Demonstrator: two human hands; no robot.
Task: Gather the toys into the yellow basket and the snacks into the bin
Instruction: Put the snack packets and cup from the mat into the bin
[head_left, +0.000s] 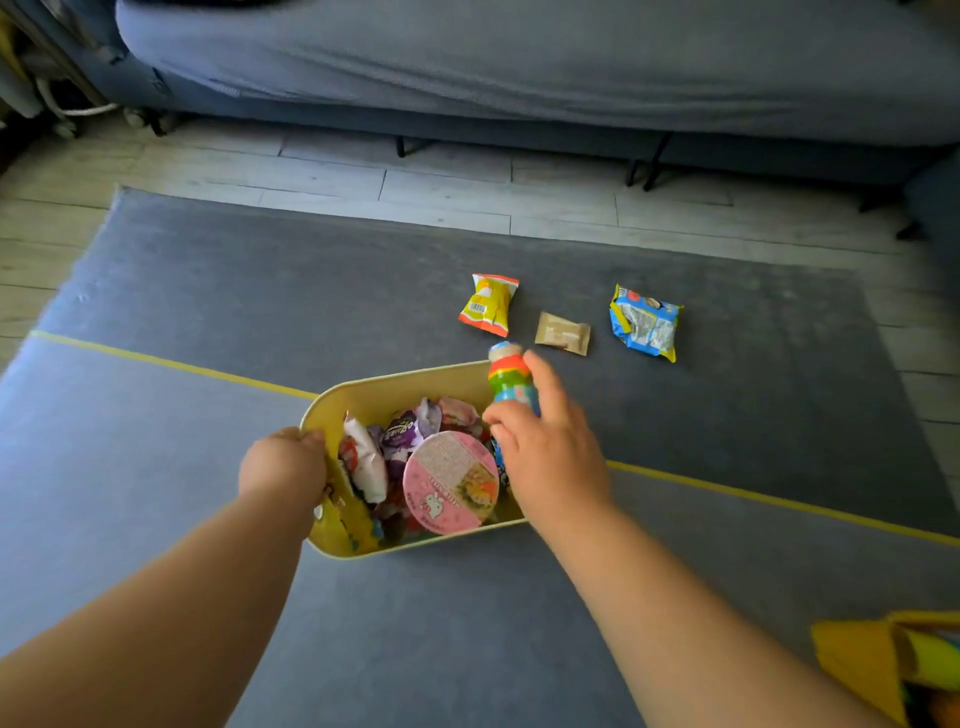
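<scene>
Small rainbow-banded plastic bottle held at the far rim of the pale yellow oval plastic bin

The right hand wraps fingers and thumb round the bottle; the left hand clasps the bin's near-left rim; best laid flat beside the pink foil-lidded cup, since wrappers crowd the bin; beyond it, on the grey rug, lie a yellow-orange packet, a tan sachet and a blue packet.

Yellow basket partly off-frame, bottom-right.
</scene>
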